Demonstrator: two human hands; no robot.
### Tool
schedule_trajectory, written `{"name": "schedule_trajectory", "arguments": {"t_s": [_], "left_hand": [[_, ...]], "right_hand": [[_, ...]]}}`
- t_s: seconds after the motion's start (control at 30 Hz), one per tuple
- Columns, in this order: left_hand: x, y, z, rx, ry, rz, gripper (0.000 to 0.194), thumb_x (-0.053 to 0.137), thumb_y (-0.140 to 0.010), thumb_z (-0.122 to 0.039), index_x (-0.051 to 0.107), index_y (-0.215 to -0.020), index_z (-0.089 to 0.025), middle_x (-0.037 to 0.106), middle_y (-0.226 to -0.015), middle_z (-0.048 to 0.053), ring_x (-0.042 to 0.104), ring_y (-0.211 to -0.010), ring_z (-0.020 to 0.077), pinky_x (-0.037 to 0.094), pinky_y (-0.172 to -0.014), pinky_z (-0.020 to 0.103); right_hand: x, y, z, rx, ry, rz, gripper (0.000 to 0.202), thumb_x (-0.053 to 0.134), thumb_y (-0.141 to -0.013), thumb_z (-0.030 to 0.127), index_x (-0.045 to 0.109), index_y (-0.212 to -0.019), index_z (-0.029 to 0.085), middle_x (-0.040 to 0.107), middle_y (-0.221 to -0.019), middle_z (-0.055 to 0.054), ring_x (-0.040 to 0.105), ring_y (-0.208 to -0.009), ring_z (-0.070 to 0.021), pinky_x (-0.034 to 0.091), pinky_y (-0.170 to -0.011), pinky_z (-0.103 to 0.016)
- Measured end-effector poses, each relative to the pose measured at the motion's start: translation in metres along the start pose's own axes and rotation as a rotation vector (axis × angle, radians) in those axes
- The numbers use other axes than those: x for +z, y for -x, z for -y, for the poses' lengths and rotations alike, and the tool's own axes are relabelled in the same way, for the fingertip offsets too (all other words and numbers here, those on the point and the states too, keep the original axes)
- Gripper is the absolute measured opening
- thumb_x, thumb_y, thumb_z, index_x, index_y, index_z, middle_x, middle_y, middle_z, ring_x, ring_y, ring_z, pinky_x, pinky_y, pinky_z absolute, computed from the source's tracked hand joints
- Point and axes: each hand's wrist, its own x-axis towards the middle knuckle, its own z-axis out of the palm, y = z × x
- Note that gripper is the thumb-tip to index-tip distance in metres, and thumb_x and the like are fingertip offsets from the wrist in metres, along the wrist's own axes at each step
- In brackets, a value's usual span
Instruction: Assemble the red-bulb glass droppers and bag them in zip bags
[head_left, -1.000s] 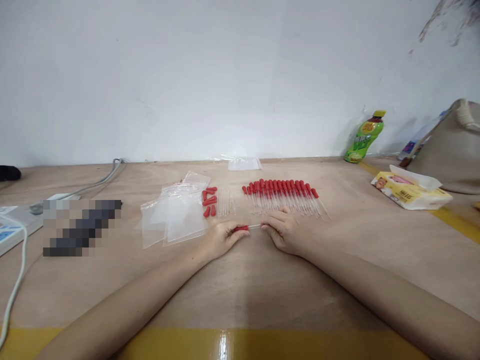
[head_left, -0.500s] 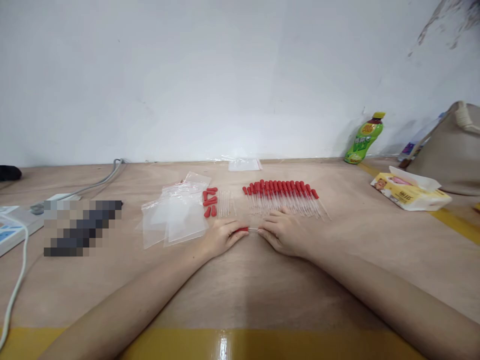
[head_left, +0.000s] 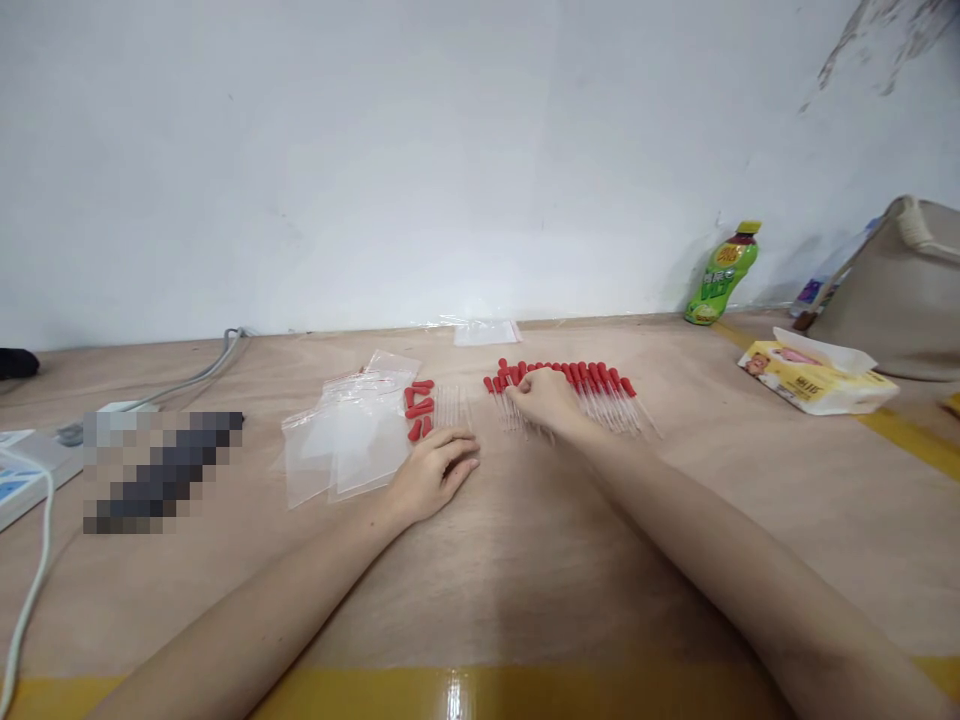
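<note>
My left hand [head_left: 437,472] rests on the table with its fingers loosely curved, thumb and forefinger apart, nothing between them. Just beyond it lie several loose red rubber bulbs [head_left: 420,405] and a row of thin clear glass tubes [head_left: 451,408]. My right hand [head_left: 547,400] is over the left part of a row of red-bulbed droppers [head_left: 600,385], its fingertips pinched on a dropper [head_left: 504,367] whose red bulb shows at the row's left end. The hand covers part of the row, and most of the pinched dropper's tube is hidden.
Clear zip bags [head_left: 345,440] lie overlapping at left, with another bag [head_left: 486,333] by the wall. A tissue pack [head_left: 817,380], a green bottle [head_left: 722,275] and a beige bag [head_left: 892,290] stand at right. A power strip [head_left: 37,465] and a pixelated dark object [head_left: 176,465] are at left.
My right hand has moved forward from the front of the table to the row of droppers, carrying the dropper. My left hand has let go of the red bulb and loosened.
</note>
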Motion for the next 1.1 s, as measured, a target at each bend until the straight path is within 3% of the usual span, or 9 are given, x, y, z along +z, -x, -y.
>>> {"name": "schedule_trajectory", "arguments": {"t_s": [0.2, 0.43, 0.53, 0.67, 0.8, 0.93, 1.1], "left_hand": [[0.002, 0.0, 0.003, 0.002, -0.078, 0.087, 0.029, 0.045, -0.086, -0.025, 0.058, -0.111, -0.018, 0.056, -0.118, 0.01, 0.046, -0.115, 0.0233, 0.038, -0.097, 0.046], [0.002, -0.001, 0.004, -0.018, -0.095, 0.127, 0.032, 0.042, -0.087, -0.027, 0.056, -0.114, -0.015, 0.052, -0.123, 0.012, 0.044, -0.118, 0.0225, 0.037, -0.099, 0.042], [0.002, 0.0, 0.003, -0.009, -0.116, 0.095, 0.031, 0.043, -0.086, -0.027, 0.057, -0.112, -0.016, 0.055, -0.12, 0.011, 0.046, -0.116, 0.0227, 0.036, -0.099, 0.043], [-0.001, 0.002, 0.005, -0.014, -0.169, -0.002, 0.025, 0.048, -0.084, -0.028, 0.061, -0.102, -0.019, 0.06, -0.109, 0.008, 0.05, -0.107, 0.0232, 0.038, -0.095, 0.043], [-0.009, 0.004, 0.015, -0.169, -0.291, -0.16, 0.02, 0.05, -0.082, -0.03, 0.061, -0.092, -0.017, 0.058, -0.092, 0.008, 0.053, -0.09, 0.0226, 0.043, -0.082, 0.038], [-0.019, 0.004, 0.032, -0.331, -0.364, -0.196, 0.02, 0.048, -0.082, -0.031, 0.059, -0.089, -0.017, 0.053, -0.086, 0.007, 0.052, -0.085, 0.0224, 0.043, -0.08, 0.037], [-0.021, 0.004, 0.044, -0.438, -0.232, -0.101, 0.02, 0.046, -0.083, -0.031, 0.058, -0.089, -0.017, 0.056, -0.082, 0.006, 0.056, -0.077, 0.0197, 0.045, -0.073, 0.034]], "right_hand": [[0.018, -0.003, 0.012, 0.085, 0.18, 0.018, 0.031, 0.043, -0.079, 0.035, 0.066, -0.087, 0.016, 0.065, -0.089, -0.014, 0.06, -0.087, -0.025, 0.043, -0.068, -0.034], [0.018, 0.0, 0.015, -0.019, 0.198, -0.008, 0.031, 0.042, -0.08, 0.04, 0.066, -0.083, 0.02, 0.066, -0.085, -0.008, 0.06, -0.084, -0.0221, 0.043, -0.067, -0.03], [0.025, -0.002, 0.029, -0.073, 0.173, 0.071, 0.028, 0.045, -0.079, 0.04, 0.066, -0.084, 0.022, 0.066, -0.087, -0.007, 0.06, -0.085, -0.0221, 0.044, -0.067, -0.031], [0.036, -0.008, 0.051, -0.037, 0.207, 0.173, 0.029, 0.05, -0.076, 0.035, 0.065, -0.093, 0.016, 0.065, -0.092, -0.012, 0.061, -0.085, -0.0236, 0.045, -0.064, -0.03], [0.037, -0.005, 0.063, -0.039, 0.228, 0.202, 0.025, 0.052, -0.075, 0.029, 0.065, -0.089, 0.013, 0.065, -0.091, -0.015, 0.062, -0.082, -0.023, 0.044, -0.063, -0.029], [0.028, 0.012, 0.057, -0.093, 0.25, 0.185, 0.024, 0.049, -0.076, 0.027, 0.062, -0.087, 0.011, 0.064, -0.093, -0.016, 0.06, -0.084, -0.0228, 0.042, -0.063, -0.028], [0.01, 0.043, 0.02, -0.303, 0.32, -0.05, 0.023, 0.037, -0.084, 0.024, 0.053, -0.093, 0.01, 0.061, -0.086, -0.014, 0.057, -0.076, -0.0217, 0.037, -0.058, -0.028]]}}
